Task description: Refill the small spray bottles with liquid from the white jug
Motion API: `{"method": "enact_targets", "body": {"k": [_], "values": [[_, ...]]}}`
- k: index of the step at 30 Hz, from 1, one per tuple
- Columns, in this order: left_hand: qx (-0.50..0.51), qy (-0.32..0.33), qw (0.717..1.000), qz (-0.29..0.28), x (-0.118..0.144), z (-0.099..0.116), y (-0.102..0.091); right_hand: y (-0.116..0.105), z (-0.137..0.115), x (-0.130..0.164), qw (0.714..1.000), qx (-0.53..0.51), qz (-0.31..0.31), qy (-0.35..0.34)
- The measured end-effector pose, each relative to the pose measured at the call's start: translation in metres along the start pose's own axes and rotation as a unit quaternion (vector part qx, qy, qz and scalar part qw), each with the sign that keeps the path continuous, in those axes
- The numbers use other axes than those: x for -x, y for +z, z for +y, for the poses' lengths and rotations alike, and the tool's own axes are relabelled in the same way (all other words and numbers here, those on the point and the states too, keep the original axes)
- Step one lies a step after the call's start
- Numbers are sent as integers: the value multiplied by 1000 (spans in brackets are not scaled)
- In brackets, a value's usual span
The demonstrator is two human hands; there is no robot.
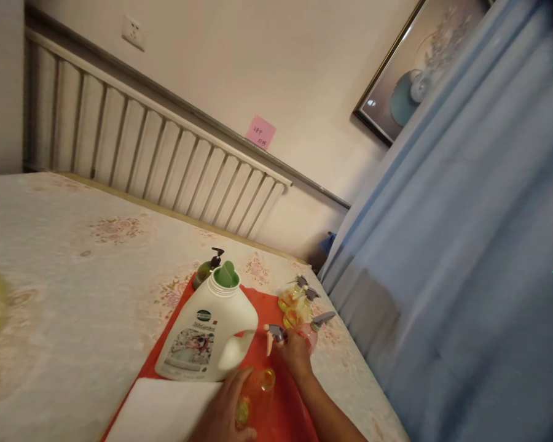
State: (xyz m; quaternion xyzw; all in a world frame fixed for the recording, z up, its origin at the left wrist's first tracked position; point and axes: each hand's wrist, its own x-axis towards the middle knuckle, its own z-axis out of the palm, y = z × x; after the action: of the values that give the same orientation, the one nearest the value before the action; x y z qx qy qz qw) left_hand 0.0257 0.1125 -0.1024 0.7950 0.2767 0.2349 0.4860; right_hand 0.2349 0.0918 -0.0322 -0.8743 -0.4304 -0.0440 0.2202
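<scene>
A small orange bottle [257, 393] is being held at the near edge of a red mat [276, 362] spread on a bed [74, 294], the left hand [225, 408] curled round its body so that the open neck is left showing. Further right, a grey trigger-spray head [274, 334] is being pinched by the fingers of the right hand [295, 356], closed on its collar, just beyond the bottle and apart from it.

Judged from this, the step in hand is the fitting of the spray head: the bottle is being steadied while the head is being brought towards its mouth. The next move is being set up as one of alignment; the dip tube would need to be guided into the neck, the collar seated squarely and then turned, with the bottle kept upright by the left hand.

A large white detergent jug [207, 334] with its green spout uncapped is standing on the mat just left of the hands, a dark pump bottle [207, 268] behind it. More spray bottles [299, 304] are clustered at the mat's far right. A white cloth [159, 408] is lying at the near left. A blue curtain [465, 245] is hanging to the right.
</scene>
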Motion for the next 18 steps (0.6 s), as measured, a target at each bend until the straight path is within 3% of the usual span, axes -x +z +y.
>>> {"method": "enact_targets", "body": {"k": [4, 8, 14, 18], "values": [[-10, -20, 1000, -19, 1, 8, -5, 25, 5, -2, 998, 43, -41, 35], [-16, -26, 999, -22, 2, 11, -6, 30, 6, -4, 995, 42, -77, 38], [-28, -37, 998, -38, 5, 18, -8, -1, -19, -7, 987, -103, -121, -36], [-31, -37, 997, -55, 6, 18, -9, -20, -48, -5, 928, -289, -206, -113]]}}
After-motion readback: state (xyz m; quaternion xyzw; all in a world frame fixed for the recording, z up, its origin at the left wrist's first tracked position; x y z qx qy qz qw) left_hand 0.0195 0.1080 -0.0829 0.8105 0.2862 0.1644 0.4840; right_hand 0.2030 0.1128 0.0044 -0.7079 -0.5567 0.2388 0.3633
